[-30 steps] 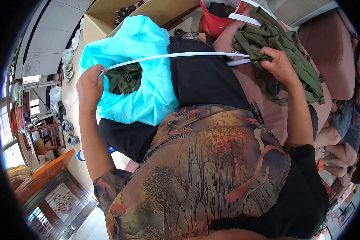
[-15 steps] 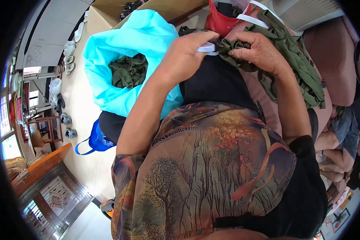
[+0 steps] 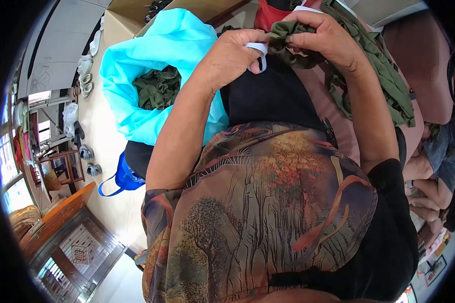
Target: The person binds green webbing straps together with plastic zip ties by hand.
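My left hand (image 3: 226, 59) pinches a narrow white band (image 3: 258, 48), which looks like elastic and curls in a loop below the fingertips. Close beside it, my right hand (image 3: 333, 41) grips a bunched piece of dark green cloth (image 3: 304, 60) between thumb and fingers. The gathered end of this cloth reaches my left fingertips, and how it joins the band is hidden. Past my right wrist, a longer length of green fabric (image 3: 376, 76) lies over a pink padded surface (image 3: 356, 141). Both hands are held above my black-clothed lap (image 3: 270, 96).
To the left stands a bright turquoise bag (image 3: 121, 65) with a rolled rim, holding crumpled green cloth (image 3: 159, 88). Beyond it is a cardboard box (image 3: 124, 20). A red bag (image 3: 270, 14) stands ahead, and a blue bag (image 3: 129, 174) sits on the floor. Another person's legs (image 3: 424, 187) show at right.
My hands have moved slightly up and closer together on the cloth. The white band, flatter before, now hangs as a rounded loop from my left hand.
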`<state>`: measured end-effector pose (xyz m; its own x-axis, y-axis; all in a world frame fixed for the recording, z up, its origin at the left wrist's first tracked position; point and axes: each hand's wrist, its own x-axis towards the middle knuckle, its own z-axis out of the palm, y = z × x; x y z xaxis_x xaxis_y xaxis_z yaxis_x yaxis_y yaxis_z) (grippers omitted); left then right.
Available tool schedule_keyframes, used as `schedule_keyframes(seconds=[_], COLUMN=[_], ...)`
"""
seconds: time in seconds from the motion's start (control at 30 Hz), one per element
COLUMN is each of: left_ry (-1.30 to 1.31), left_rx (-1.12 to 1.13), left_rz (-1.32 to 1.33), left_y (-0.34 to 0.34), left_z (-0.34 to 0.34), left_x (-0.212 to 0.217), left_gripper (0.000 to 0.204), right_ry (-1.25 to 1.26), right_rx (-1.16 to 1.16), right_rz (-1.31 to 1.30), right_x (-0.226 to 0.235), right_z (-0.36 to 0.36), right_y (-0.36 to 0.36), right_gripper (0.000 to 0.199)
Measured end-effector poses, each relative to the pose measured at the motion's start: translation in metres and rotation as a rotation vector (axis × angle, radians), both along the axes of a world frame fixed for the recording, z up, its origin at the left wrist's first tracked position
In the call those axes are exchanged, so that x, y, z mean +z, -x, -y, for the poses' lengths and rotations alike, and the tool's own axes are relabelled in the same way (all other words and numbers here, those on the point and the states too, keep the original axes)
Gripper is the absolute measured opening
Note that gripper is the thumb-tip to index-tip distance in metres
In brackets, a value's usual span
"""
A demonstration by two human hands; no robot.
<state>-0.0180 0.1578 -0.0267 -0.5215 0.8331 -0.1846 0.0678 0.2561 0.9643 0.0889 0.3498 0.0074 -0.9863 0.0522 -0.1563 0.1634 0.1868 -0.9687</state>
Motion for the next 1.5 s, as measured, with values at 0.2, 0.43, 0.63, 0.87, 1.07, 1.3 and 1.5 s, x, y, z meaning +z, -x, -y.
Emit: schedule_keyframes(seconds=[0.2,0.43,0.63,0.87,1.07,1.3,1.5], left_ry=[-0.013,0.023,0.016,0.153,0.205,0.352,0.285], left_rx=[0.113,0.035,-0.014,-0.039,-0.071,0.127,0.215], left_rz=[0.246,0.267,0.334,0.152,-0.312,-0.320,-0.189], left_y=[-0.008,-0.010,0.002,0.011,0.016,0.039,0.059], left_z=[0.001,-0.005,0.001,0.009,0.045,0.108,0.148], left_x=[0.021,0.014,0.010,0.011,0.020,0.033,0.028], left_gripper=[0.017,0.020,0.012,0.010,0.010,0.010,0.008], right_ry=[0.368,0.238,-0.147,-0.564,-0.977,-1.097,-1.172], right_rx=[-0.052,-0.138,0.085,0.085,0.134,0.151,0.117], right_rz=[-0.067,-0.133,-0.092,-0.257,-0.336,-0.366,-0.231], right_x=[-0.037,-0.041,-0.049,-0.038,-0.056,-0.070,-0.050], right_z=[-0.011,-0.005,-0.017,0.020,0.025,0.002,-0.010], right_y=[-0.006,-0.006,-0.008,-0.009,-0.008,-0.027,-0.047], right_gripper=[0.024,0.018,0.033,0.033,0.022,0.013,0.015])
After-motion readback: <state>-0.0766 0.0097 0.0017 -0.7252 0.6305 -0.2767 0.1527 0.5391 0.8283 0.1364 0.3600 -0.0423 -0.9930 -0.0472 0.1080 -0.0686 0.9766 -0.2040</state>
